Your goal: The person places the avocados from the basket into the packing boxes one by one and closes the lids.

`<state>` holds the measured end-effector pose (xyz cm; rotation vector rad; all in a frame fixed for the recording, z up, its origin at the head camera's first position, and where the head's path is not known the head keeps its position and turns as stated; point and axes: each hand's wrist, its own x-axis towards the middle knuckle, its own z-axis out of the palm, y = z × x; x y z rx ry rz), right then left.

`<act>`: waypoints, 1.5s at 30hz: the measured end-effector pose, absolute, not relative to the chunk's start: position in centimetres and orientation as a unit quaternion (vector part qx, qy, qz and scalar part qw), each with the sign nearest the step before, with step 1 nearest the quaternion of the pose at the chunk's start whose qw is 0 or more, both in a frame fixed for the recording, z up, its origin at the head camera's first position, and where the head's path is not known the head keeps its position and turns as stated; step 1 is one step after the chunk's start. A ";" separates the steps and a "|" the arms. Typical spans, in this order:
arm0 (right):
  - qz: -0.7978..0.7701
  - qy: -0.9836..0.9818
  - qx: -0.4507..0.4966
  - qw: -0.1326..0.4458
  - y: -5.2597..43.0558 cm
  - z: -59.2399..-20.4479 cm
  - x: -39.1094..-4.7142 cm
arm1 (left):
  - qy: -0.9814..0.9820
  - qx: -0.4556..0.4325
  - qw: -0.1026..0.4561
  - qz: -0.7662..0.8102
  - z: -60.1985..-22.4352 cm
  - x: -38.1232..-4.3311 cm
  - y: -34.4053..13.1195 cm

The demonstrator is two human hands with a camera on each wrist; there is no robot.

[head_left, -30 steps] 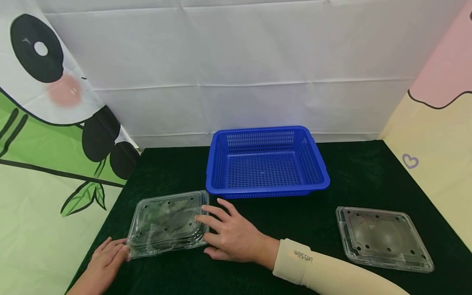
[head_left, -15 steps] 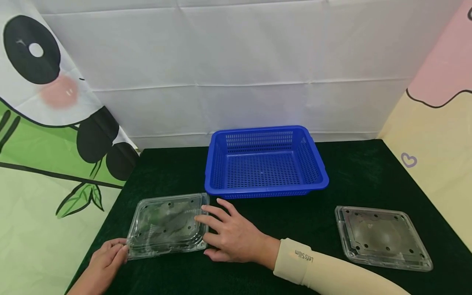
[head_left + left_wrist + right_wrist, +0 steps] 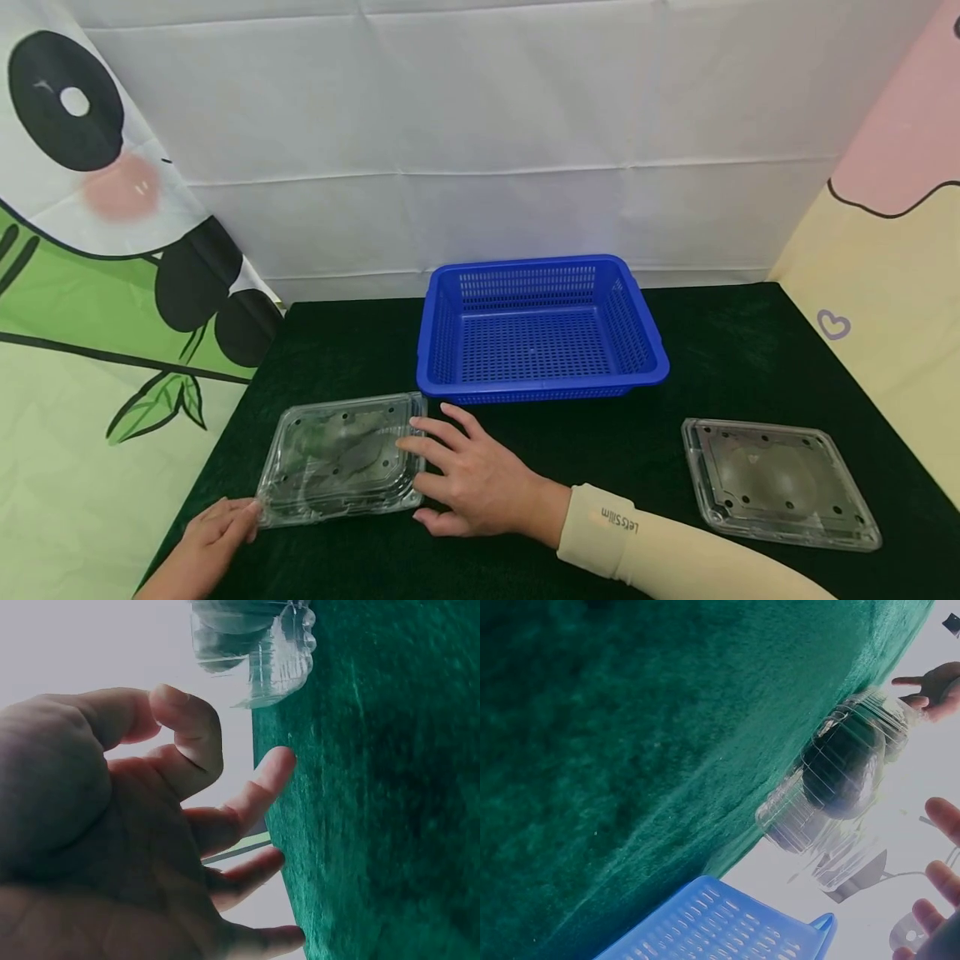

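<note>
A clear plastic clamshell box [image 3: 341,454] with small vent holes lies at left on the dark green cloth. A dark rounded item [image 3: 844,765] shows through its wall in the right wrist view. My left hand [image 3: 210,537] is at the box's near left corner. In the left wrist view, thumb and bent index finger [image 3: 191,735] pinch together there, other fingers spread; bright light hides the plastic edge between them. My right hand [image 3: 476,483] has its fingers spread by the box's right side, fingertips overlapping its edge in the head view.
A blue plastic basket [image 3: 543,392] with mesh walls stands at the back middle, behind the right hand. A second clear clamshell box [image 3: 783,483] lies at the right. White sheeting [image 3: 510,125] rises behind the table's back edge.
My left hand's fingers have drawn in at the box's corner, the index less stretched out than before. The box tilted slightly early on; the right hand has stayed in place.
</note>
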<state>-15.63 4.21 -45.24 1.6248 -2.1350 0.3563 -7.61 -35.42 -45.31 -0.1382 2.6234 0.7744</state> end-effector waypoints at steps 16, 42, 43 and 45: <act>0.122 -0.766 0.588 0.229 4.3 -45.1 -15.8 | 0.952 -0.042 0.159 0.258 -45.2 -7.5 -35.1; 0.110 -0.782 0.573 0.219 5.0 -43.9 -15.6 | 0.981 -0.093 0.093 0.143 -44.6 -7.0 -35.0; 0.109 -0.786 0.569 0.216 5.1 -43.7 -15.6 | 0.982 -0.095 0.087 0.140 -44.5 -7.0 -35.0; 0.105 -0.792 0.563 0.214 5.3 -43.2 -15.5 | 0.983 -0.100 0.074 0.131 -44.3 -6.9 -34.8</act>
